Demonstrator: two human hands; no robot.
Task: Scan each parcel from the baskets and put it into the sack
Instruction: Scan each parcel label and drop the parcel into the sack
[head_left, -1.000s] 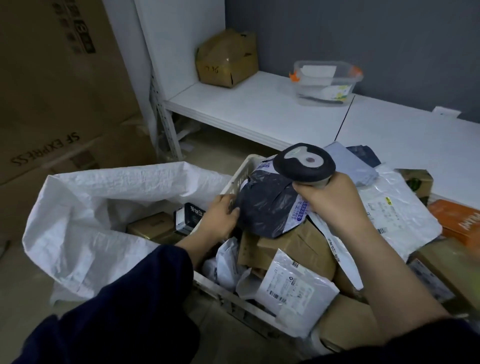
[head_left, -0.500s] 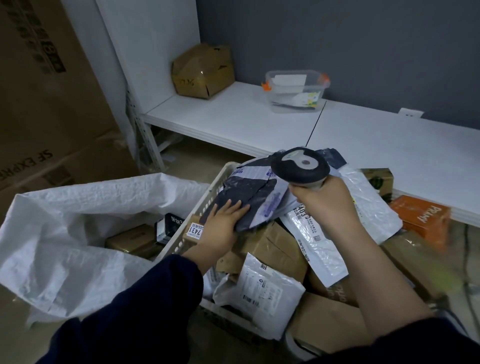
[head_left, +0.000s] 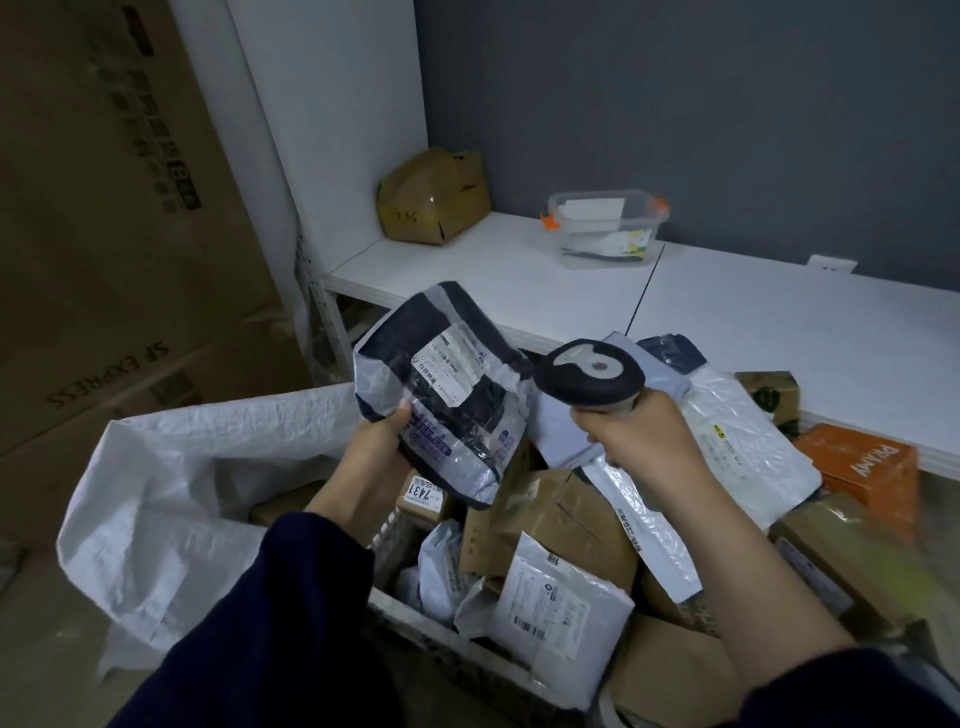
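Observation:
My left hand (head_left: 376, 447) grips a dark plastic mailer parcel (head_left: 447, 400) by its lower left edge, lifted above the basket with its white label facing up. My right hand (head_left: 639, 431) holds a black handheld scanner (head_left: 589, 370) just right of the parcel, its head turned toward it. Below them a white basket (head_left: 415, 616) is heaped with brown boxes and white mailers. The open white woven sack (head_left: 171, 499) stands to the left of the basket, and a box shows inside it.
A white shelf (head_left: 753, 322) runs behind the basket, with a crumpled brown box (head_left: 434, 202) and a clear plastic tub (head_left: 605, 226) on it. Large cardboard cartons (head_left: 104, 234) stand at the left. An orange box (head_left: 862, 462) and more parcels lie at the right.
My left hand has lifted the dark mailer off the pile and turned its label up. The scanner stays just right of the parcel. The camera has tilted upward.

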